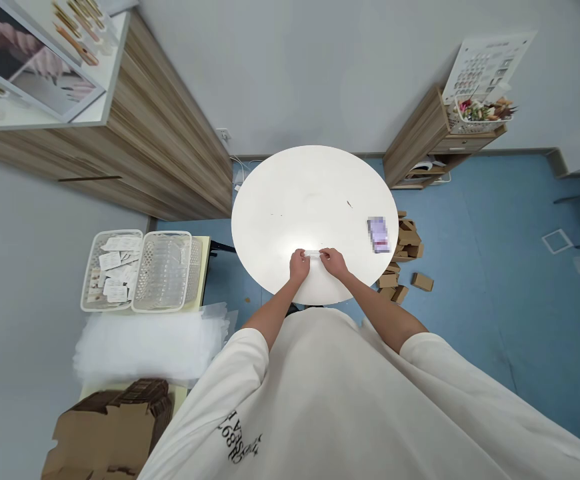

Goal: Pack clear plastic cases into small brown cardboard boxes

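Observation:
Near the front edge of the round white table, a small clear-and-white flat piece is stretched between both hands. My left hand has its fingers closed on the left end. At the opposite end, the fingers of my right hand pinch it in the same way. The piece is too small in view to tell its exact kind. To the right on the tabletop lies a blurred purple rectangular item, apart from my hands. A thin dark object rests farther back.
On the left stand a white basket of white packets and a basket of clear plastic pieces. Translucent sheets and flat cardboard lie closer. Small brown boxes are piled on the floor right of the table. Wooden cabinets flank it.

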Demonstrator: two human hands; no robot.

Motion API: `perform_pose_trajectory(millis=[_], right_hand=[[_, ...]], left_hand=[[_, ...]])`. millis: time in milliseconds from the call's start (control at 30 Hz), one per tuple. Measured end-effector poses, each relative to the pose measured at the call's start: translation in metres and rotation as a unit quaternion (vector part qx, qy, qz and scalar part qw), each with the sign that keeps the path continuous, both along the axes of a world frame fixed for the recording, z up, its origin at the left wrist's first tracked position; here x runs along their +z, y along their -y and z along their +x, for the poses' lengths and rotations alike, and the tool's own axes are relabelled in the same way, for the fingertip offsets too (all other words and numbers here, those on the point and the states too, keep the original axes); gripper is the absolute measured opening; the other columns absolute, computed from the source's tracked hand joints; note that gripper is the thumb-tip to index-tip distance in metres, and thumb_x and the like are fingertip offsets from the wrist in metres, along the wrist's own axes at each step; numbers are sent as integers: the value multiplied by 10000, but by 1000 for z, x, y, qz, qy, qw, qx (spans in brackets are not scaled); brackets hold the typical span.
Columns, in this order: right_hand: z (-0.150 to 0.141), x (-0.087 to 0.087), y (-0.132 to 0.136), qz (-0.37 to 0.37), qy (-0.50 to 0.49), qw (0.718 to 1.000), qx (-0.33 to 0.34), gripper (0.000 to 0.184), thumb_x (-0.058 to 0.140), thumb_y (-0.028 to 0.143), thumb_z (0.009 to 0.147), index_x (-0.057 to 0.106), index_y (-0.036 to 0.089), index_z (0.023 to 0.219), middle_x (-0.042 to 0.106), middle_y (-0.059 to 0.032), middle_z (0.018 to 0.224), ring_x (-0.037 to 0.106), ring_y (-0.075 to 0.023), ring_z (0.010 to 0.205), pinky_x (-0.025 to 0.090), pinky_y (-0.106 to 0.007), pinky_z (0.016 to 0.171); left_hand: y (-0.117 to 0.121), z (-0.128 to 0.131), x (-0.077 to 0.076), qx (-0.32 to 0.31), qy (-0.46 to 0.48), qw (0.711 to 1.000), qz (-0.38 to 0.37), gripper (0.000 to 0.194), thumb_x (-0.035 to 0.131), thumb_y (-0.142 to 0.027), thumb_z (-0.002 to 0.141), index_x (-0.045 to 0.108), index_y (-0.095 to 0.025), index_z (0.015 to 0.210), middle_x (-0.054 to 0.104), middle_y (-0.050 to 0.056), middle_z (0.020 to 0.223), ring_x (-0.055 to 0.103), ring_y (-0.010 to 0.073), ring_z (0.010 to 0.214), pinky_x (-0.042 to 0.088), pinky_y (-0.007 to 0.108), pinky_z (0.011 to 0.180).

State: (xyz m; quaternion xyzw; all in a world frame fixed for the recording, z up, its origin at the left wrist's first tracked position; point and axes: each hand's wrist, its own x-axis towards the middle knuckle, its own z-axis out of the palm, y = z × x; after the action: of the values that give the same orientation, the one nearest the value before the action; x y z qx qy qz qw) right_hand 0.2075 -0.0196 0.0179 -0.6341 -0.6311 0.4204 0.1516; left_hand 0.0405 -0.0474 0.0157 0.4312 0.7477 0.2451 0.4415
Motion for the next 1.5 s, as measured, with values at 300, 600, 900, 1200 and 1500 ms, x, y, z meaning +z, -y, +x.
perform_pose_trajectory(millis=[300, 600, 900, 1200, 1500], right_hand=[[-6, 2, -17, 0, 24, 999, 41, 247, 511, 254, 939, 757, 262, 965, 738, -40, 1019, 656, -215, 970, 506, -330, 848], [-6, 10, -31, 4, 39, 994, 100, 279, 486, 247, 956, 761, 278, 921, 752, -16, 987, 659, -227, 982, 489, -338, 851], [-1, 6, -35, 46, 87, 980, 174, 309, 426, 247, 1003, 735, 266, 1009, 737, -39, 999, 645, -216, 938, 454, -318, 823], [-4, 14, -37, 39, 143, 963, 227, 191, 509, 216, 978, 689, 237, 916, 698, -58, 893, 624, -216, 842, 414, -296, 758], [-14, 27, -26, 26, 292, 905, 308, 259, 417, 80, 970, 596, 175, 1130, 653, -124, 1100, 605, -229, 918, 398, -301, 794]], left_hand=[[-11, -3, -6, 40, -2, 999, -25, 163, 606, -260, 927, 613, -196, 1076, 669, 91, 1175, 653, 188, 1018, 502, 319, 919], [-21, -6, -9, 74, 17, 996, -43, 159, 660, -284, 890, 678, -206, 1027, 723, 69, 1139, 669, 188, 1041, 506, 313, 938], [-26, -10, -4, 100, 41, 992, -60, 194, 722, -289, 841, 741, -203, 1014, 754, 73, 1098, 694, 209, 1028, 529, 332, 939], [-24, -10, 3, 104, 49, 992, -60, 205, 728, -281, 831, 761, -215, 1023, 757, 66, 1124, 692, 212, 1053, 527, 340, 968], [-25, -13, -4, 127, 72, 986, -78, 275, 776, -253, 774, 758, -197, 1043, 748, 79, 1168, 687, 221, 1103, 524, 301, 959]])
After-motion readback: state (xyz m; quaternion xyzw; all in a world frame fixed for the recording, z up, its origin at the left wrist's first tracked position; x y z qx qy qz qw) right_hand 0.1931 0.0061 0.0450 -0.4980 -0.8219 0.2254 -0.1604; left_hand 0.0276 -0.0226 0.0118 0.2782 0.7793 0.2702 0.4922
